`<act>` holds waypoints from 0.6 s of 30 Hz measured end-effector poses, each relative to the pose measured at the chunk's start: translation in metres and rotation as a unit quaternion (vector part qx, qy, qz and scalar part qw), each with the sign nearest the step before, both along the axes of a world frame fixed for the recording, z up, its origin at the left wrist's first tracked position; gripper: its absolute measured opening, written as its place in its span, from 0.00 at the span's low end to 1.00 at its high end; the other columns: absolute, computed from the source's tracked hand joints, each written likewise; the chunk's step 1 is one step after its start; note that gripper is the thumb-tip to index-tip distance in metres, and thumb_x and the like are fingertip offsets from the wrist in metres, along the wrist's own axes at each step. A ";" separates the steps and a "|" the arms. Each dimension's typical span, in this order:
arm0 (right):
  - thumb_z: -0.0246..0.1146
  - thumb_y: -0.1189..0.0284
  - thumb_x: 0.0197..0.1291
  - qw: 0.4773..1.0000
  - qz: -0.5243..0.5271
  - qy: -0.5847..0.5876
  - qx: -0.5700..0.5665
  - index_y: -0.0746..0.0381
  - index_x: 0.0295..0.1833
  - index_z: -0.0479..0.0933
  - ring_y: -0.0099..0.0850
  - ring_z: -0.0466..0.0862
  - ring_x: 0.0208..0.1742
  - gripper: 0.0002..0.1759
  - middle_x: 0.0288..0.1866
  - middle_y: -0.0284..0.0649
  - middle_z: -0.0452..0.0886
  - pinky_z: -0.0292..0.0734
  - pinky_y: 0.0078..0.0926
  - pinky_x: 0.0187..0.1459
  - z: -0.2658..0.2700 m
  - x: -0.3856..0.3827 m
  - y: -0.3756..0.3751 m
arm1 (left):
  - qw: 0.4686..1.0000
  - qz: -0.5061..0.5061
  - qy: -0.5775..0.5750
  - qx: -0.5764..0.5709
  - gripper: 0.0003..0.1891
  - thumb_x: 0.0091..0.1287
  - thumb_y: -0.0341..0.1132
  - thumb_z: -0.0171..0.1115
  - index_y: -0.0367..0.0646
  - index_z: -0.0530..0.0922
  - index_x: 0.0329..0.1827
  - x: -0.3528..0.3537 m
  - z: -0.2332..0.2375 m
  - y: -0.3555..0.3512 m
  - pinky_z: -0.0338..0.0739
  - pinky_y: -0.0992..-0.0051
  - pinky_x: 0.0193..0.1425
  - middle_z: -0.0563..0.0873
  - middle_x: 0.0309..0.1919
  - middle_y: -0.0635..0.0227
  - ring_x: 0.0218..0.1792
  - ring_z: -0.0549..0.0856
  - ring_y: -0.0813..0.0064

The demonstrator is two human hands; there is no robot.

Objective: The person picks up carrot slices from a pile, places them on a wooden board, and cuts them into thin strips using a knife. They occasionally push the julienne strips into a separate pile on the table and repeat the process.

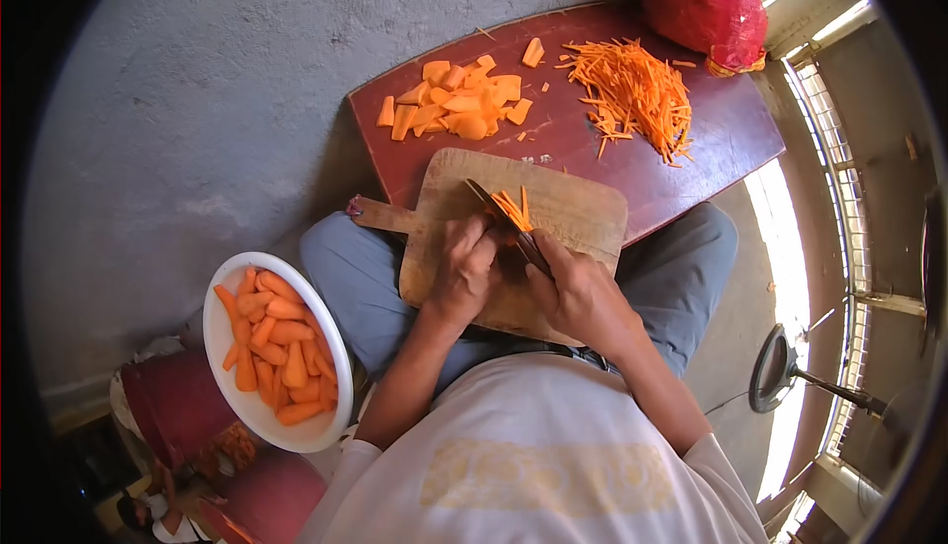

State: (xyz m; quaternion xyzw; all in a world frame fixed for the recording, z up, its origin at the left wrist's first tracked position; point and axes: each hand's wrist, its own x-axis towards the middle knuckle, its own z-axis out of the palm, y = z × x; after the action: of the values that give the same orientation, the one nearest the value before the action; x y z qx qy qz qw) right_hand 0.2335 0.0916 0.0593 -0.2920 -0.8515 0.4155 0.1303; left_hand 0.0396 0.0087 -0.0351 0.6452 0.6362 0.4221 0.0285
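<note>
Because the wooden board (pixel 583 203) is lying across the person's thighs (pixel 681 263), any shifting beneath could be tilting it mid-cut. More serious, I judge, is how closely the hands are working: the right hand (pixel 585 292) is closing firmly round the handle of the knife (pixel 486 198), while the left hand (pixel 464 266) is curling right beside the blade, so a slip could be nicking its fingers. Whether that left hand is pinching anything I cannot tell, since its fingertips are hiding from view. Least of all, the carrot sticks (pixel 513 210), lying on the board just beside the blade, could be rolling and turning the edge aside.

Beyond, a rough grey wall (pixel 247 80) is rising behind the bench (pixel 563 134), and daylight is coming through slats (pixel 839 189) on the right. Dark red and scuffed, the bench is standing ahead of the board. Near the left thigh, a white basin (pixel 308 435) is holding whole carrots (pixel 286 337); a red bag (pixel 706 11) is slumping at the bench's far right corner. Thin shreds (pixel 637 95) are heaping toward the right, flat slices (pixel 459 100) toward the left, and one small chunk (pixel 533 52) is lying between.
</note>
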 end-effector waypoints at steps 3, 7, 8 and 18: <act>0.66 0.73 0.79 1.000 0.008 -0.021 -0.010 0.69 0.69 0.73 0.68 0.90 0.43 0.20 0.43 0.65 0.90 0.85 0.63 0.43 0.004 0.007 -0.001 | 1.000 -0.013 0.028 -0.002 0.21 0.58 0.19 0.68 0.40 0.91 0.56 0.000 0.002 -0.002 0.78 0.53 0.59 0.90 0.53 0.56 0.53 0.87 0.52; 0.68 0.73 0.79 0.998 -0.009 -0.047 -0.036 0.70 0.69 0.75 0.68 0.90 0.42 0.21 0.41 0.66 0.88 0.84 0.61 0.44 0.018 0.019 -0.015 | 0.999 -0.002 0.029 -0.025 0.21 0.57 0.21 0.69 0.40 0.91 0.55 0.004 0.001 -0.005 0.77 0.53 0.60 0.90 0.53 0.57 0.53 0.88 0.53; 0.68 0.73 0.78 0.998 -0.013 -0.048 -0.034 0.70 0.69 0.75 0.68 0.90 0.42 0.21 0.40 0.66 0.88 0.84 0.61 0.44 0.017 0.020 -0.016 | 1.000 0.000 0.027 -0.015 0.20 0.57 0.21 0.69 0.40 0.91 0.55 0.004 -0.001 -0.004 0.77 0.53 0.60 0.90 0.53 0.57 0.53 0.88 0.53; 0.68 0.73 0.78 0.999 0.013 -0.039 0.001 0.70 0.71 0.75 0.67 0.91 0.46 0.23 0.44 0.67 0.90 0.86 0.62 0.47 0.001 0.017 -0.009 | 0.999 0.010 0.041 -0.014 0.19 0.59 0.21 0.69 0.39 0.92 0.54 0.003 -0.005 -0.004 0.77 0.53 0.60 0.90 0.50 0.58 0.52 0.88 0.52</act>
State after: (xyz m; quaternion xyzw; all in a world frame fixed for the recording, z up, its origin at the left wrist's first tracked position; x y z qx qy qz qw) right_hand 0.2508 0.0825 0.0600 -0.2964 -0.8601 0.4050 0.0917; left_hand 0.0425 0.0045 -0.0403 0.6548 0.6495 0.3864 0.0074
